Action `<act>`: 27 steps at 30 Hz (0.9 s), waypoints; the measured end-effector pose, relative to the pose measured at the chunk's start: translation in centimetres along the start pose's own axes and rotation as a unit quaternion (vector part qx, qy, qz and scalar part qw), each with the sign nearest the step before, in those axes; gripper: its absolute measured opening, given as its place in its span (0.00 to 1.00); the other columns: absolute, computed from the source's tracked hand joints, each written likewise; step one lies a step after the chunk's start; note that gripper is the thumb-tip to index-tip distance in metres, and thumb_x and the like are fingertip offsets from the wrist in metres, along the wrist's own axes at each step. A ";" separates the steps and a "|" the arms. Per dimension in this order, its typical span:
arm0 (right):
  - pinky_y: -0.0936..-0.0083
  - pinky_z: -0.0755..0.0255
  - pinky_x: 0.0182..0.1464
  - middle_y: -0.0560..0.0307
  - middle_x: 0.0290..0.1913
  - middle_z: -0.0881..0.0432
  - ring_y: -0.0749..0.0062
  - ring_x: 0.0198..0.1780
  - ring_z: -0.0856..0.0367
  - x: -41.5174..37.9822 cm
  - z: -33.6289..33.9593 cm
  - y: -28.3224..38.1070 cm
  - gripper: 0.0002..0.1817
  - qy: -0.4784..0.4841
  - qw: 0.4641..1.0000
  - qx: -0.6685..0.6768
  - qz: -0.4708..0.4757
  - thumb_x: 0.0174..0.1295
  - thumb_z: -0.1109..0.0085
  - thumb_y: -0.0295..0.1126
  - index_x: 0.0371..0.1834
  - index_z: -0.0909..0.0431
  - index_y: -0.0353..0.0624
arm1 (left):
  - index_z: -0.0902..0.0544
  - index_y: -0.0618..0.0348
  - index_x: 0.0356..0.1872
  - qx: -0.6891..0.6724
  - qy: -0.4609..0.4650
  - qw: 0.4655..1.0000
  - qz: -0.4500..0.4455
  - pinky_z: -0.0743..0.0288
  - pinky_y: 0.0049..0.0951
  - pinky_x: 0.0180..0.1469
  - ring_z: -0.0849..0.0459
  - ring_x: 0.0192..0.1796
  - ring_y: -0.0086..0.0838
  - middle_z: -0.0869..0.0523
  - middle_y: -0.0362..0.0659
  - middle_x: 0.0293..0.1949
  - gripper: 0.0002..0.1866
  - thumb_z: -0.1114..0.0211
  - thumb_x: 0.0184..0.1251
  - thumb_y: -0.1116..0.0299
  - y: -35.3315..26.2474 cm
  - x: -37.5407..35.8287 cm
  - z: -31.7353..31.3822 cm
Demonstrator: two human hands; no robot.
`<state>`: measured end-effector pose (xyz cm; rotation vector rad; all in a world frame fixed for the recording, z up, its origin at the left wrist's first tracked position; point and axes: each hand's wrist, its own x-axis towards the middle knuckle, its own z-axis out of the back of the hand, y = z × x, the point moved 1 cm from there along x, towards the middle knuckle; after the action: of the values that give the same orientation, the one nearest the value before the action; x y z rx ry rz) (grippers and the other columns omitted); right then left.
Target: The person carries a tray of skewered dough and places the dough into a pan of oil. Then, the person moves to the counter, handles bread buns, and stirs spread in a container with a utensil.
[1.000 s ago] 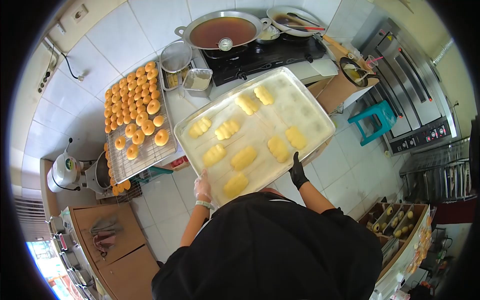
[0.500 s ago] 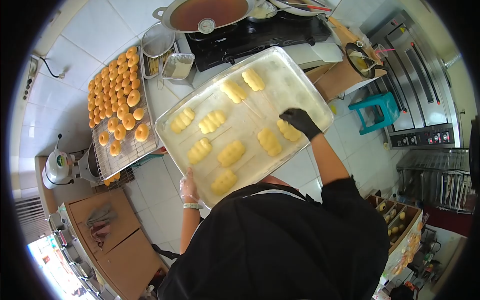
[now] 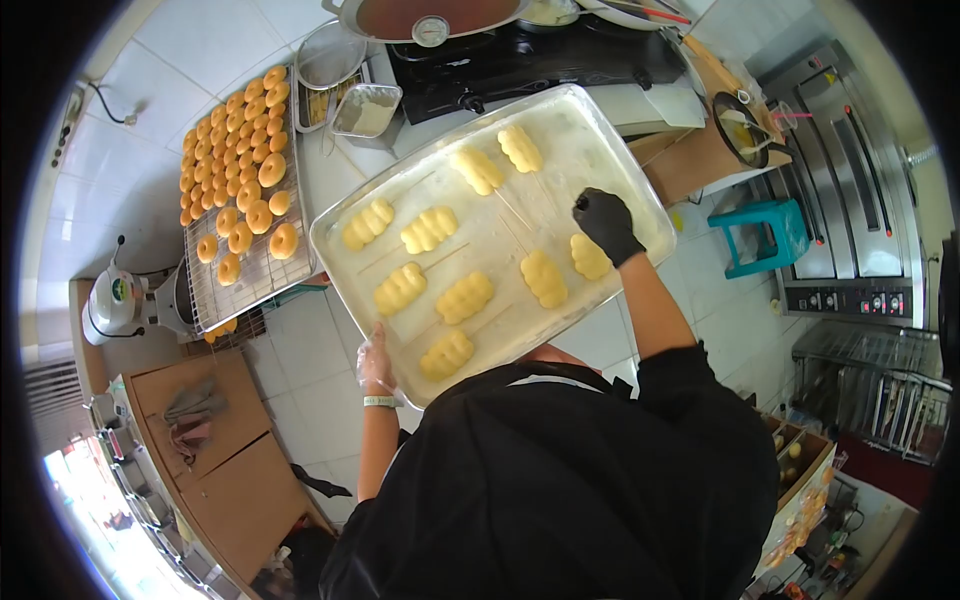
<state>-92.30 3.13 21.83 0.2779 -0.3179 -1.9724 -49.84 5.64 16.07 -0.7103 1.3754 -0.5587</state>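
My left hand, in a clear plastic glove, grips the near left edge of a large metal tray. Several pieces of pale yellow ridged dough lie on the tray with thin sticks, among them one dough piece near the middle. My right hand, in a black glove, is over the tray's right side with its fingers curled closed. Just below it is another dough piece, partly covered by the hand. Whatever the right fingers hold, if anything, is hidden.
Browned doughnuts cover a wire rack at left. Beyond the tray stand a black stove, a pan of brown oil and a metal container. A teal stool and a steel oven are at right.
My right hand has shifted a little up and right from the dough piece, its fingers curling tighter. My left hand keeps its grip, while the whole view has shifted slightly.
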 end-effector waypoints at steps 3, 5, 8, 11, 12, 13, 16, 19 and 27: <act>0.65 0.29 0.34 0.52 0.26 0.20 0.56 0.32 0.21 -1.2 3.5 -0.5 0.08 -0.109 0.989 0.073 0.062 0.49 0.43 0.36 0.28 0.25 0.45 | 0.26 0.67 0.47 -0.019 -0.005 1.000 0.005 0.25 0.32 0.39 0.21 0.39 0.31 0.21 0.47 0.40 0.24 0.46 0.63 0.53 0.3 0.3 -0.2; 0.71 0.28 0.32 0.53 0.26 0.20 0.59 0.30 0.20 -0.6 7.4 1.1 0.08 -0.150 0.968 0.177 0.090 0.51 0.40 0.35 0.30 0.24 0.43 | 0.26 0.68 0.47 -0.005 -0.017 1.000 0.006 0.25 0.32 0.39 0.21 0.39 0.31 0.20 0.47 0.40 0.25 0.46 0.63 0.53 0.6 0.7 0.1; 0.78 0.28 0.34 0.54 0.27 0.18 0.73 0.30 0.19 1.8 15.0 6.4 0.07 -0.233 0.944 0.170 0.160 0.51 0.37 0.30 0.30 0.23 0.40 | 0.26 0.68 0.49 0.029 -0.026 0.999 0.020 0.25 0.32 0.41 0.21 0.41 0.31 0.21 0.48 0.42 0.27 0.45 0.62 0.51 2.8 2.2 0.9; 0.80 0.27 0.37 0.55 0.31 0.17 0.74 0.34 0.18 7.2 20.2 10.7 0.10 -0.302 0.887 0.168 0.306 0.50 0.37 0.26 0.37 0.23 0.40 | 0.28 0.66 0.53 0.036 -0.016 0.999 0.037 0.27 0.32 0.45 0.22 0.45 0.33 0.22 0.50 0.47 0.31 0.45 0.60 0.47 3.3 2.6 1.0; 0.81 0.27 0.37 0.54 0.32 0.17 0.74 0.35 0.18 8.1 22.0 13.5 0.09 -0.346 0.867 0.124 0.337 0.50 0.38 0.26 0.36 0.22 0.41 | 0.28 0.67 0.53 0.045 -0.018 0.998 0.040 0.27 0.33 0.46 0.22 0.45 0.33 0.22 0.50 0.47 0.31 0.46 0.60 0.46 2.5 1.7 0.5; 0.80 0.27 0.37 0.54 0.32 0.18 0.72 0.35 0.18 10.2 22.8 14.9 0.09 -0.329 0.865 0.124 0.359 0.51 0.38 0.28 0.36 0.22 0.41 | 0.28 0.67 0.53 0.055 -0.020 0.997 0.044 0.27 0.33 0.46 0.21 0.45 0.33 0.22 0.50 0.47 0.32 0.46 0.60 0.46 1.6 0.9 0.2; 0.76 0.27 0.38 0.52 0.32 0.18 0.65 0.35 0.18 18.2 22.7 18.3 0.09 -0.262 0.869 0.109 0.405 0.53 0.41 0.31 0.36 0.22 0.42 | 0.27 0.68 0.50 0.141 -0.063 0.987 0.033 0.27 0.32 0.46 0.21 0.45 0.34 0.21 0.52 0.46 0.33 0.47 0.59 0.43 0.0 -0.4 -0.4; 0.70 0.28 0.39 0.50 0.33 0.20 0.56 0.35 0.21 25.7 20.1 20.5 0.10 -0.196 0.876 0.027 0.440 0.55 0.45 0.35 0.37 0.23 0.44 | 0.26 0.67 0.49 0.167 -0.111 0.978 0.061 0.27 0.32 0.45 0.20 0.46 0.38 0.21 0.54 0.46 0.35 0.48 0.57 0.40 0.7 0.1 -0.4; 0.61 0.31 0.38 0.43 0.33 0.23 0.47 0.38 0.24 33.6 12.0 25.0 0.06 -0.053 0.879 -0.237 0.410 0.50 0.52 0.26 0.30 0.26 0.42 | 0.24 0.64 0.47 0.273 -0.092 0.954 0.079 0.30 0.37 0.48 0.22 0.48 0.45 0.21 0.57 0.44 0.36 0.54 0.58 0.37 0.4 0.3 0.0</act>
<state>-88.67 -36.28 40.03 -0.2606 0.0064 -1.1608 -49.79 5.76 15.58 -0.1937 1.0230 -0.6881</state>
